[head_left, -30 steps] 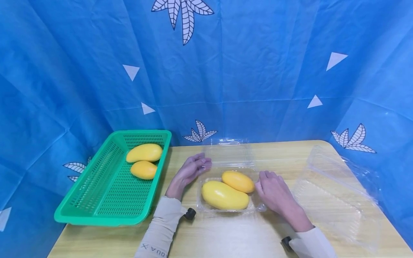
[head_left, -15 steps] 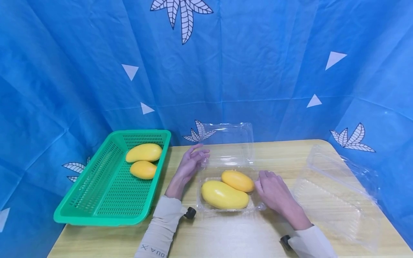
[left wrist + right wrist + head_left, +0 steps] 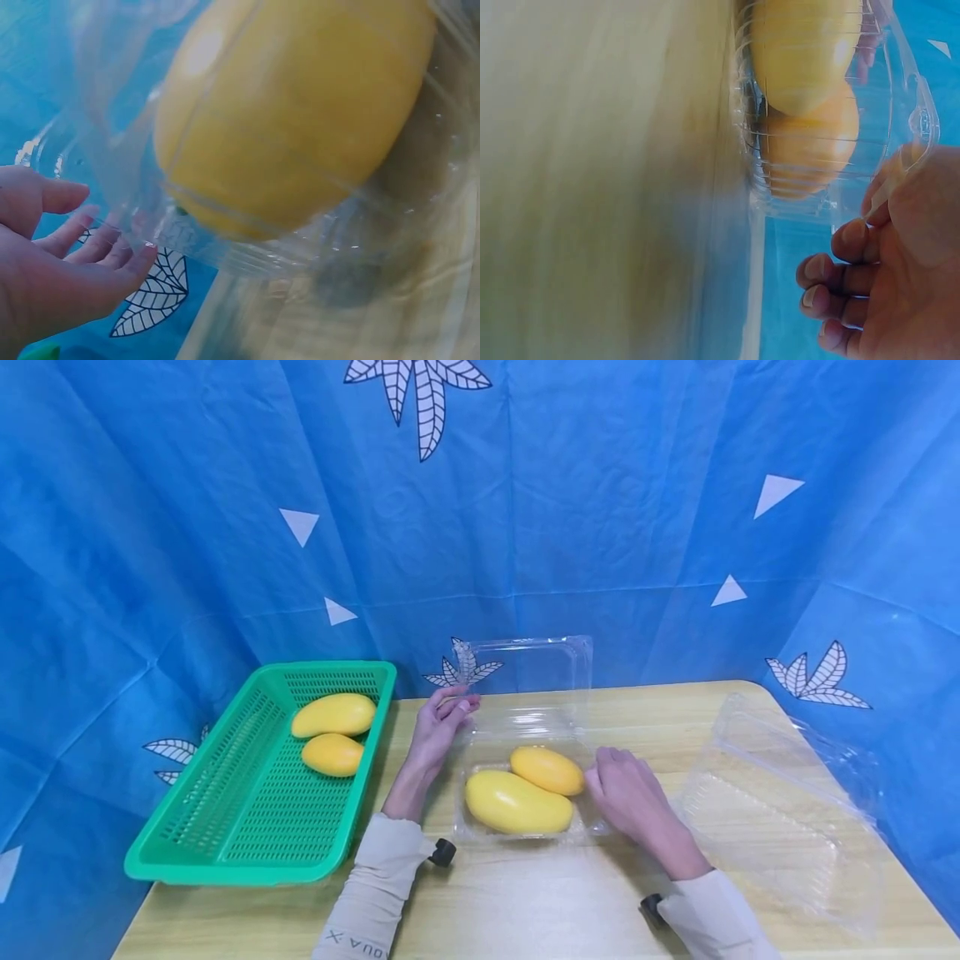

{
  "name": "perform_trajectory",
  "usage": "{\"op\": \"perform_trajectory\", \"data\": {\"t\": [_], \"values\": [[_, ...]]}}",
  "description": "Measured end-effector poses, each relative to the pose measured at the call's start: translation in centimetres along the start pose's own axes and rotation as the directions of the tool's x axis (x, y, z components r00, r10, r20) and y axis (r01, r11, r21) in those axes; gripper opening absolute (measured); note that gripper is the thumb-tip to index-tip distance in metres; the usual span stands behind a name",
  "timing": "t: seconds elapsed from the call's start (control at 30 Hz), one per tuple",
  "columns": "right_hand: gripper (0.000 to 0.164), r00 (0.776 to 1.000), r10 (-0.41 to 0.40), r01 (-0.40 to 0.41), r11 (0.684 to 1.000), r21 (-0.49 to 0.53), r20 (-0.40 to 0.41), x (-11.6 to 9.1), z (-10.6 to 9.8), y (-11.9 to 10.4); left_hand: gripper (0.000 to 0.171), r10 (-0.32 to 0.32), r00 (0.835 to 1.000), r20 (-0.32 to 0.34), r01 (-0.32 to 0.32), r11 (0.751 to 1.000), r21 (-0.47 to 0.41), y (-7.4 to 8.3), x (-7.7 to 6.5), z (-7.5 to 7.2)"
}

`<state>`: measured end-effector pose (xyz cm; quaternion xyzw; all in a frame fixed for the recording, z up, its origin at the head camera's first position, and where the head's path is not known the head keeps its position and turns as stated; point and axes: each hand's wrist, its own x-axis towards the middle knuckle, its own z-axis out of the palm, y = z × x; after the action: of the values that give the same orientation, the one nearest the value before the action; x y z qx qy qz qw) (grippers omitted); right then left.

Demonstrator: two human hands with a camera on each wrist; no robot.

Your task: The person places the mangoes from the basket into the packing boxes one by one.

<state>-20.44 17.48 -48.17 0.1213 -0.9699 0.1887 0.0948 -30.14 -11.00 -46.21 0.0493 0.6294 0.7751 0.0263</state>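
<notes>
A clear plastic clamshell box (image 3: 588,828) lies on the table with its lid (image 3: 528,672) tilted up behind it. Inside rest a larger yellow mango (image 3: 517,802) and a smaller, more orange mango (image 3: 546,768), side by side. At the lid's left edge is my left hand (image 3: 437,727), its fingers loosely extended against the plastic. My right hand (image 3: 630,797) pinches the box's right rim between thumb and index finger, the other fingers bent, as the right wrist view shows. In the left wrist view a mango (image 3: 292,120) looms large through the plastic.
To the left stands a green plastic basket (image 3: 285,814) with two mangoes, one yellow (image 3: 333,716) and one orange-yellow (image 3: 332,755). More clear plastic packaging (image 3: 780,810) lies at the table's right side. A blue curtain (image 3: 600,527) hangs behind the wooden table (image 3: 525,893).
The lid has swung up from lying back, with my left hand moving upward beside it. Box, mangoes and right hand have shifted slightly left and away from me.
</notes>
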Motion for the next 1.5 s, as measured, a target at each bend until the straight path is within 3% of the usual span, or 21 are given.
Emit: {"op": "perform_trajectory", "data": {"t": [0.2, 0.37, 0.53, 0.77, 0.93, 1.0, 1.13, 1.27, 1.37, 1.5], "values": [[0.021, 1.0, -0.002, 0.002, 1.0, -0.001, -0.008, 0.6, 0.4, 0.0, 0.027, 0.047, 0.997, -0.055, -0.045, 0.998, 0.032, 0.3, 0.0, 0.0], [0.022, 1.0, -0.001, 0.001, 1.0, 0.006, -0.008, 1.4, 0.8, 0.0, 0.025, 0.15, 0.986, -0.078, -0.139, 0.982, 0.131, 0.7, 0.0, 0.1], [0.022, 1.0, 0.007, -0.007, 1.0, 0.002, 0.006, 2.2, 1.0, 0.2, 0.028, 0.223, 0.973, -0.059, -0.206, 0.955, 0.213, 1.5, -0.3, 0.4], [0.022, 0.999, 0.025, -0.025, 0.999, 0.022, 0.029, 3.2, 1.1, 0.4, 0.027, 0.246, 0.969, -0.029, -0.23, 0.937, 0.263, 3.4, -1.3, 0.8], [0.025, 0.999, 0.027, -0.027, 0.999, 0.019, 0.034, 4.0, 1.2, 0.5, 0.027, 0.275, 0.961, -0.006, -0.256, 0.904, 0.341, 5.2, -2.5, 1.3], [0.026, 0.999, 0.03, -0.03, 0.999, 0.025, 0.037, 4.3, 1.3, 0.6, 0.026, 0.279, 0.96, 0.001, -0.261, 0.894, 0.364, 5.5, -2.7, 1.3], [0.026, 0.999, 0.034, -0.035, 0.998, 0.043, 0.039, 4.8, 1.4, 0.6, 0.028, 0.289, 0.957, 0.033, -0.279, 0.881, 0.382, 4.4, -2.2, 0.6], [0.025, 0.999, 0.034, -0.037, 0.997, 0.074, 0.042, 5.3, 1.6, 1.0, 0.033, 0.302, 0.95, 0.075, -0.304, 0.847, 0.436, 3.5, -1.8, -0.1], [0.027, 0.999, 0.034, -0.038, 0.993, 0.11, 0.036, 5.8, 1.7, 1.2, 0.035, 0.278, 0.955, 0.107, -0.293, 0.817, 0.496, 3.5, -2.0, -0.4], [0.033, 0.999, 0.039, -0.045, 0.986, 0.158, 0.037, 6.2, 1.8, 1.5, 0.042, 0.187, 0.971, 0.147, -0.238, 0.788, 0.568, 3.6, -2.5, -0.7]]}}
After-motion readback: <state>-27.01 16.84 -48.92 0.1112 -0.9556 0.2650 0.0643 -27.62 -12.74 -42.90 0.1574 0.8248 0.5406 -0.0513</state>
